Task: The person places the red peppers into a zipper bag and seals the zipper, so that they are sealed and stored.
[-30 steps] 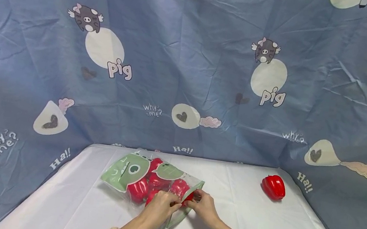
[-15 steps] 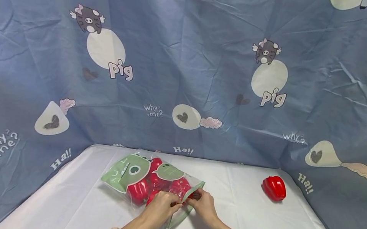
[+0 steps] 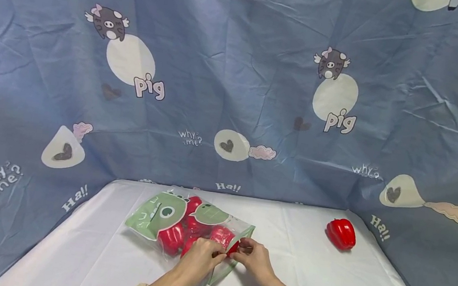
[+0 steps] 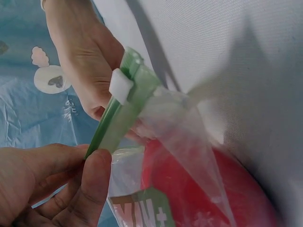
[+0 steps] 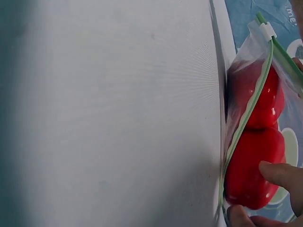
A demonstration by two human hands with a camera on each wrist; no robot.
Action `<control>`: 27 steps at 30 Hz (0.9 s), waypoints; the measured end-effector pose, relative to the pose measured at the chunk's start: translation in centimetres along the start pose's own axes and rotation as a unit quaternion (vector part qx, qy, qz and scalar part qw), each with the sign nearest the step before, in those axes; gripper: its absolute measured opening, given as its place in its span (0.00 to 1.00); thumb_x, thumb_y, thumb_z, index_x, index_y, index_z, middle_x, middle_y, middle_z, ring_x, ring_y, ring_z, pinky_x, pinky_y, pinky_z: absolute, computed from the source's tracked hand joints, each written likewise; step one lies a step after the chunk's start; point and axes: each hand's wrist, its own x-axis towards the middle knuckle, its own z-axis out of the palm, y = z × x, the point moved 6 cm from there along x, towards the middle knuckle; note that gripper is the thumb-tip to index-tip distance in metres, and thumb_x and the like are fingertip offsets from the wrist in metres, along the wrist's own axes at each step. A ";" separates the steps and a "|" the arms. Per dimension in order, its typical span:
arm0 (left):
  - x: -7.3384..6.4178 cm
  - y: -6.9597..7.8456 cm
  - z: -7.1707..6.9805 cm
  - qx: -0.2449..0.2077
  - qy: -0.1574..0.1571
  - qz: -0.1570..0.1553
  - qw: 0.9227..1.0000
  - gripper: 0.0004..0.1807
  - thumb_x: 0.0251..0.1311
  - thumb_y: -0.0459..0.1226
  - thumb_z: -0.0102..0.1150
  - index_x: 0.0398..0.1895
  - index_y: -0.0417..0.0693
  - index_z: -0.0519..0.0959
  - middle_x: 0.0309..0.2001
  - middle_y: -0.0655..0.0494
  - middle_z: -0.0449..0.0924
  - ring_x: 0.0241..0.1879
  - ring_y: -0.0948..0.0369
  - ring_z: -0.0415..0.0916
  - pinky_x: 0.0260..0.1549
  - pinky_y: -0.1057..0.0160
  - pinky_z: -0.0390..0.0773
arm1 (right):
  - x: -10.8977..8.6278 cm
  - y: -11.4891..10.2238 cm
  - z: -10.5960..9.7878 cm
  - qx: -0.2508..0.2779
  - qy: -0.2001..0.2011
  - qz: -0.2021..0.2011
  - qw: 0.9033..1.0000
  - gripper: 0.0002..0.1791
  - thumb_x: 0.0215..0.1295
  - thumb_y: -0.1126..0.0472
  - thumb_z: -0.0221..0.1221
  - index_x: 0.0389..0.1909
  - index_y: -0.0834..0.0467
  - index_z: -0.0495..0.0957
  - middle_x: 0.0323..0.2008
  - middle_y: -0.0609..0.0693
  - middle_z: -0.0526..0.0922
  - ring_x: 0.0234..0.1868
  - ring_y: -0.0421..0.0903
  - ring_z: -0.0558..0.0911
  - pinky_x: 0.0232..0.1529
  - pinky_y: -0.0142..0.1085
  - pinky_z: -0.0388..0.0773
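Observation:
A clear zip bag [image 3: 240, 222] with a green dinosaur print lies tilted on the table, several red bell peppers [image 3: 171, 238] inside. My left hand [image 3: 200, 257] pinches the bag's green zip edge between thumb and finger. A white slider [image 4: 120, 86] sits at the near end of that zip in the left wrist view. Bending round the end of one bell pepper [image 5: 253, 168] at the bag's parted mouth is my right hand [image 3: 256, 261]. Its thumb touches the pepper, while a fingertip is by the lower green rim. Most of that pepper lies within the mouth.
Another red bell pepper [image 3: 340, 234] lies alone at the far right of the white-covered table [image 3: 304, 264]. A blue printed curtain [image 3: 236, 86] hangs behind and along both sides of the table.
The pepper at the mouth sits slightly deeper in the bag. My right hand's fingers have shifted a little about its end. My left hand and the loose pepper have stayed in place.

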 end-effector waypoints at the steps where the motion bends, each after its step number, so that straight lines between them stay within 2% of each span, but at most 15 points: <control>1: 0.0 0.0 0.0 0.000 0.003 0.004 1.000 0.02 0.52 0.31 0.67 0.25 0.44 0.85 0.23 0.61 0.84 0.21 0.76 0.66 0.20 0.75 0.67 | 0.0 0.0 -0.1 0.003 0.001 0.004 1.000 0.28 0.47 0.61 0.73 0.47 0.71 0.77 0.39 0.64 0.85 0.40 0.56 0.86 0.38 0.30 0.81; 5: -0.1 0.2 -0.2 0.003 0.024 0.033 0.999 0.02 0.50 0.30 0.68 0.23 0.43 0.85 0.22 0.59 0.84 0.21 0.76 0.67 0.19 0.76 0.67 | -0.1 0.1 -0.4 0.014 0.006 0.011 1.000 0.28 0.46 0.62 0.73 0.48 0.71 0.77 0.38 0.62 0.86 0.40 0.56 0.86 0.38 0.28 0.80; 8: -0.1 0.3 -0.3 0.006 0.029 0.042 0.999 0.02 0.49 0.30 0.69 0.23 0.44 0.85 0.22 0.60 0.84 0.21 0.76 0.66 0.19 0.76 0.66 | -0.1 0.2 -0.7 0.014 0.011 0.017 1.000 0.28 0.46 0.62 0.73 0.48 0.71 0.77 0.38 0.61 0.86 0.39 0.55 0.86 0.39 0.28 0.80; 15: 0.0 -0.1 0.1 0.007 -0.001 -0.001 1.000 0.02 0.52 0.31 0.68 0.26 0.46 0.86 0.25 0.60 0.86 0.23 0.75 0.70 0.22 0.74 0.69 | -0.3 0.3 -1.5 0.013 0.017 0.030 0.999 0.27 0.47 0.61 0.73 0.48 0.69 0.78 0.39 0.60 0.86 0.40 0.55 0.86 0.38 0.30 0.80; 20: 0.0 -0.2 0.2 0.001 -0.007 -0.014 1.000 0.02 0.53 0.31 0.67 0.26 0.45 0.86 0.25 0.59 0.86 0.23 0.75 0.69 0.21 0.74 0.69 | -0.5 0.5 -2.2 0.012 0.025 0.036 0.999 0.26 0.48 0.61 0.72 0.48 0.67 0.79 0.38 0.59 0.86 0.40 0.53 0.86 0.37 0.28 0.80; 27: 0.0 -0.2 0.3 -0.002 -0.005 -0.016 1.000 0.02 0.52 0.30 0.67 0.26 0.45 0.86 0.25 0.58 0.85 0.22 0.74 0.69 0.21 0.74 0.70 | -0.6 0.9 -3.0 0.015 0.039 0.047 0.998 0.24 0.49 0.62 0.72 0.47 0.67 0.79 0.39 0.59 0.86 0.40 0.52 0.86 0.38 0.29 0.79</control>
